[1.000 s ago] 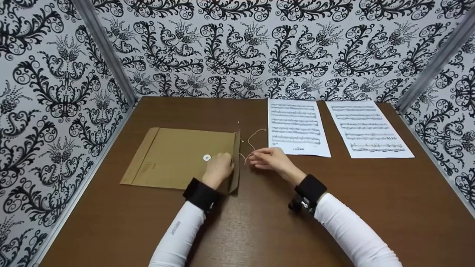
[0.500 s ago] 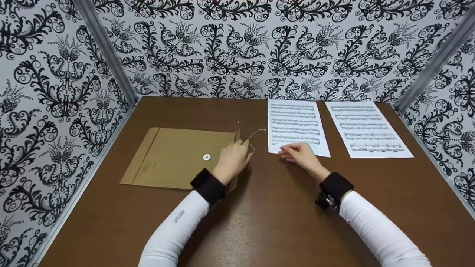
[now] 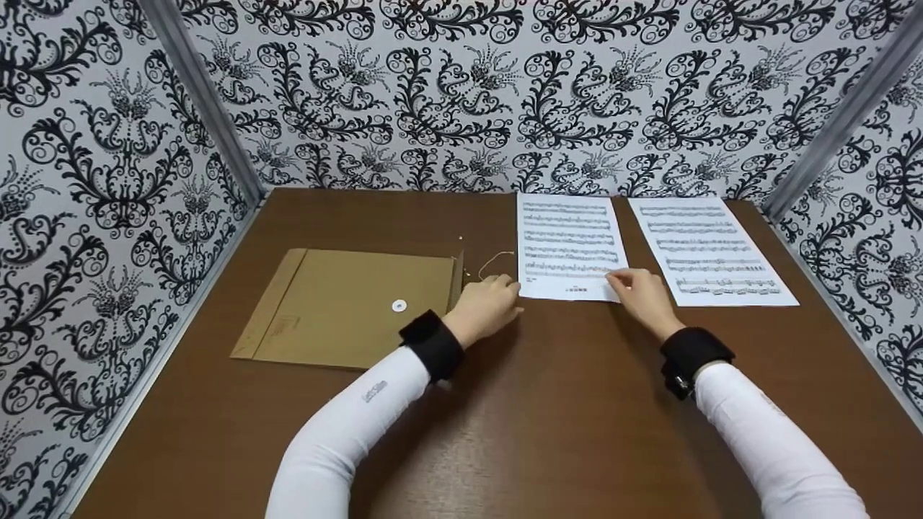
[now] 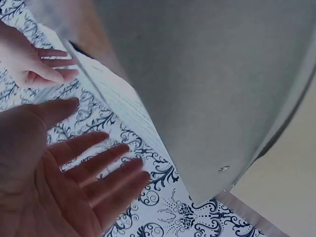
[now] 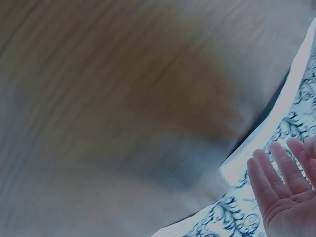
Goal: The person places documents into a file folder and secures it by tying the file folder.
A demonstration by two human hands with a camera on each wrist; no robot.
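Observation:
In the head view my left hand (image 3: 487, 308) is over the table at the lower left corner of a white music sheet (image 3: 566, 241). Its fingers are extended and hold nothing in the left wrist view. My right hand (image 3: 645, 297) is at the lower right edge of the same sheet, thumb and fingertips over the paper. Straight fingers show in the right wrist view, beside the sheet's corner (image 5: 229, 175); no grip is visible. A brown envelope (image 3: 346, 310) with a white disc (image 3: 399, 306) lies left of my left hand, which hides part of its right end.
Thin string (image 3: 494, 258) lies between the envelope and the sheet. A second music sheet (image 3: 714, 249) lies farther right on the brown table (image 3: 548, 432). Patterned walls (image 3: 461, 94) border the table's back and sides.
My right hand has left the string and moved right to the sheet's lower right edge. My left hand has moved from the envelope's right end to the sheet's lower left corner.

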